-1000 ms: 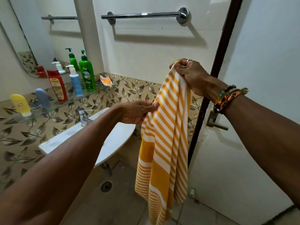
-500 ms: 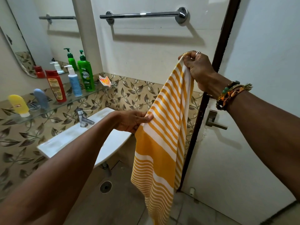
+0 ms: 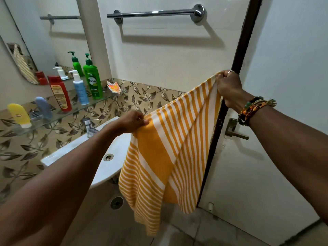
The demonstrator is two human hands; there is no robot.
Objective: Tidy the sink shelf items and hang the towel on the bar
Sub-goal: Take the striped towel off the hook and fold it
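Both hands hold the towel [image 3: 170,148] stretched by its top edge, well below the bar [image 3: 156,13] on the far wall. The left hand [image 3: 132,121] pinches the lower left corner, fingers curled on the cloth; the right hand [image 3: 229,87] grips the higher right corner by the door [image 3: 284,121]. Bottles [image 3: 92,77] stand on the shelf [image 3: 58,114] above the sink [image 3: 113,150], at left.

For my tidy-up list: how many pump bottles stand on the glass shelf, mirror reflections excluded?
2: the blue pump bottle beside the red bottle, the green pump bottle beyond it. None seems hidden.
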